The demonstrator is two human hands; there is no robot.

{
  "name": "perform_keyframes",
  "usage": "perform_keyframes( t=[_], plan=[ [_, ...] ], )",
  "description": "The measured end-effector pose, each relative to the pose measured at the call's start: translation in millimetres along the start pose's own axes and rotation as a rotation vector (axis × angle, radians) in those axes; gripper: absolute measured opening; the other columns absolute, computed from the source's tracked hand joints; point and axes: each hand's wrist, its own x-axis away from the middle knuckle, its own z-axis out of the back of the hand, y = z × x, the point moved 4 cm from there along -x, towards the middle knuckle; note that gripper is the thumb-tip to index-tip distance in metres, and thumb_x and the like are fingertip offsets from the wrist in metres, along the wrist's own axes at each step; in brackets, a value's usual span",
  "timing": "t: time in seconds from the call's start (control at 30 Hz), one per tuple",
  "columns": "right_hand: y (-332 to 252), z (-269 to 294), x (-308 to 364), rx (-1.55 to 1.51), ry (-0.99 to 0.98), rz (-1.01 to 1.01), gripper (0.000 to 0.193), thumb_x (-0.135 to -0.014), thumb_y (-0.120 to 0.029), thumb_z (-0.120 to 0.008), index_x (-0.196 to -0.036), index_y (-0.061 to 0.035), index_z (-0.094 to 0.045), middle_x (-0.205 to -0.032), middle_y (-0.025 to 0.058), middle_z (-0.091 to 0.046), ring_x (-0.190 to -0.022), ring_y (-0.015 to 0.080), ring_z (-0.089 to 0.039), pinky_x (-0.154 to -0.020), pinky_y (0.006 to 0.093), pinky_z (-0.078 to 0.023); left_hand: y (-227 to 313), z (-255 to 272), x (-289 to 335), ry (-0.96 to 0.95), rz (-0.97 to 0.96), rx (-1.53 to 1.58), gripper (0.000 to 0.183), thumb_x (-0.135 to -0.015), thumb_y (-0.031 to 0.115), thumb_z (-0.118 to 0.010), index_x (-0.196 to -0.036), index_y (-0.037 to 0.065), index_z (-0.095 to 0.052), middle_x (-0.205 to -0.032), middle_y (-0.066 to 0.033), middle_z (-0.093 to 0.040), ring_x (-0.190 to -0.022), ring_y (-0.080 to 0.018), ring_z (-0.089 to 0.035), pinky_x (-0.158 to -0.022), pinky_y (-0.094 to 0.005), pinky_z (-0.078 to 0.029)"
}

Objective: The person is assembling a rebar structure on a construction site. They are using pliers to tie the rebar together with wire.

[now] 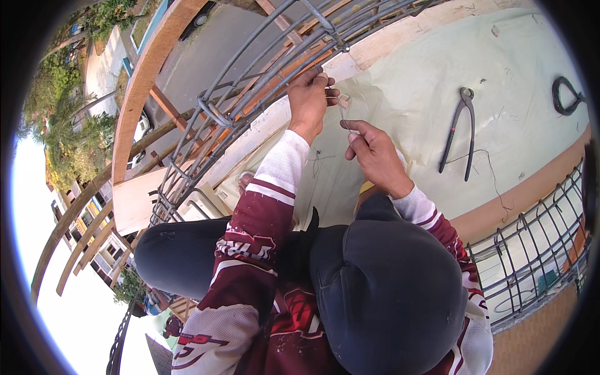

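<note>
A thin piece of tie wire (342,115) runs between my two hands above the pale plastic sheet. My left hand (309,105) pinches its upper end with curled fingers, close beside the steel rebar cage (234,90). Lower and to the right, my right hand (380,157) has its thumb and forefinger closed on the other end. End-cutting pincers (460,132) lie on the sheet to the right, their handles slightly apart. A loose strand of wire (494,175) trails from beside their handles.
A coil of dark wire (564,97) rests on the plastic sheet (412,81) at far right. Curved timber framing (139,94) stands left of the cage, with a road (219,47) far below. A second rebar grid (531,250) is at lower right. My bent knees are in front.
</note>
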Motion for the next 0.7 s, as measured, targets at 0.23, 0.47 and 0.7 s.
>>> perform_keyframes(
  t=[0.23, 0.47, 0.7],
  plan=[
    [10, -25, -21, -0.274, -0.052, -0.081, 0.038, -0.103, -0.014, -0.047, -0.138, -0.0005, -0.056, -0.085, 0.0054, -0.070, -0.067, 0.0066, -0.056, -0.065, 0.0258, -0.047, 0, -9, 3, -0.218, 0.183, -0.285, 0.054, -0.102, 0.010, -0.043, -0.152, -0.008, -0.029, -0.096, -0.0157, -0.069, -0.075, -0.0216, -0.068, -0.061, -0.0303, -0.055],
    [5, -25, -24, 0.051, -0.024, 0.208, 0.044, -0.097, -0.013, -0.057, -0.137, 0.0048, -0.053, -0.094, 0.0171, -0.072, -0.080, 0.0215, -0.068, -0.077, 0.0350, -0.054, 2, 2, -29, -0.034, 0.224, -0.092, 0.042, -0.105, 0.013, -0.043, -0.144, -0.001, -0.043, -0.094, -0.0122, -0.064, -0.073, -0.0213, -0.068, -0.057, -0.0293, -0.054],
    [1, 7, -18, 0.087, 0.050, 0.216, 0.036, -0.096, -0.012, -0.061, -0.129, 0.0034, -0.060, -0.091, 0.0175, -0.071, -0.082, 0.0203, -0.068, -0.077, 0.0329, -0.053, 7, 8, -23, -0.080, 0.338, -0.223, 0.038, -0.101, 0.016, -0.052, -0.135, -0.001, -0.053, -0.090, -0.0043, -0.056, -0.058, -0.0072, -0.042, -0.043, -0.0196, -0.032]
  ],
)
